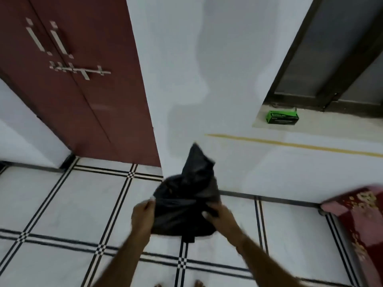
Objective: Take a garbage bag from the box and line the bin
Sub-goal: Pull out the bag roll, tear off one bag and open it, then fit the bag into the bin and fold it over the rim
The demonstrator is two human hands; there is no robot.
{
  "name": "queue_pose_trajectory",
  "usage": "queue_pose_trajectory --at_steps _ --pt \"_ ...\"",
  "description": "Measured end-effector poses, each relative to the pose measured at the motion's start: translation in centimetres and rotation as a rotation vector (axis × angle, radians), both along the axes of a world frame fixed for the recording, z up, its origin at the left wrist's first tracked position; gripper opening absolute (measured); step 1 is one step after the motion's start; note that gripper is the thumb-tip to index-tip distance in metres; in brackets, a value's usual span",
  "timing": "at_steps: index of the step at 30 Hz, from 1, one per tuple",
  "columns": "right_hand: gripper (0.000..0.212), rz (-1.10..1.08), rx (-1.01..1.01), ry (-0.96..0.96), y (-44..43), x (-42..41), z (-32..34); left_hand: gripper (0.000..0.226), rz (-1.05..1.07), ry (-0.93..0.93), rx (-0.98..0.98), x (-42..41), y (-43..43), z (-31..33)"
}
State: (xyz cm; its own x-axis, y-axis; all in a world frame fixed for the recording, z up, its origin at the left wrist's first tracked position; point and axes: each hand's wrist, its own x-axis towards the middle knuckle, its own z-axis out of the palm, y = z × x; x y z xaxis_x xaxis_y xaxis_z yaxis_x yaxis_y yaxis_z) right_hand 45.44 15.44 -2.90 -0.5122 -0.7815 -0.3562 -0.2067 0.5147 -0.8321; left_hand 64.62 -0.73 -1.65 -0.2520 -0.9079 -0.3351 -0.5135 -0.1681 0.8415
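One black garbage bag [186, 201] hangs in the air between two hands, crumpled, one corner sticking up. The left hand [143, 214] grips its left edge with curled fingers; the right hand [219, 216] pinches its right side. One green box [283, 117] lies on a window ledge [331, 123], near the ledge's left end, well apart from the bag. Below the bag is a white tiled floor [62, 204] with black double lines, close to where it meets a white wall [186, 69]. At the left stands one dark red double door [72, 90] with two metal handles and one latch. One red patterned cloth [360, 214] shows at the right edge.
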Motion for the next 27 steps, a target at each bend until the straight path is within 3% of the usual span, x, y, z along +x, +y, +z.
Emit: queue_pose_trajectory --at_steps 2,4,5,7,9,10,12,15,18,23,27 --pt "0.055 -0.167 -0.041 -0.285 0.8 -0.6 -1.9 0.051 0.138 0.075 0.344 0.8 0.0 -0.7" --pt "0.061 -0.213 -0.18 -0.309 -1.1 -1.7 0.6 0.039 0.201 0.22 0.463 -0.8 -0.8 2.1" --pt "0.054 -0.23 -0.249 -0.272 -2.8 -1.8 3.4 0.034 0.213 0.306 0.399 -2.0 -1.3 4.1" --pt "0.051 -0.256 -0.433 -0.065 -5.4 -1.6 10.3 0.034 0.163 0.389 -0.02 -4.1 -2.0 8.4" --pt "0.055 -0.24 -0.57 0.266 -4.9 -0.6 12.0 0.035 0.001 0.339 -0.422 -4.4 -1.4 9.9" --pt "0.058 -0.179 -0.494 0.301 -4.1 0.2 10.8 0.036 -0.04 0.254 -0.456 -3.6 -1.2 8.6" --pt "0.063 -0.105 -0.202 0.076 -1.5 2.3 6.3 0.046 -0.031 0.189 -0.237 -1.1 -0.6 4.4" --pt "0.05 -0.166 -0.136 -0.217 0.8 3.0 2.8 0.043 -0.031 0.152 -0.032 1.5 -1.0 0.2" --pt "0.036 -0.231 -0.244 -0.279 0.5 3.3 3.5 0.063 -0.047 0.164 0.018 2.5 -1.4 -0.6" --pt "0.04 -0.26 -0.324 -0.309 -0.9 4.7 5.6 0.077 -0.095 0.199 0.054 2.7 -1.8 -0.2" --pt "0.042 -0.282 -0.324 -0.33 -1.7 5.4 5.4 0.046 -0.092 0.257 0.128 2.6 -2.6 0.1"
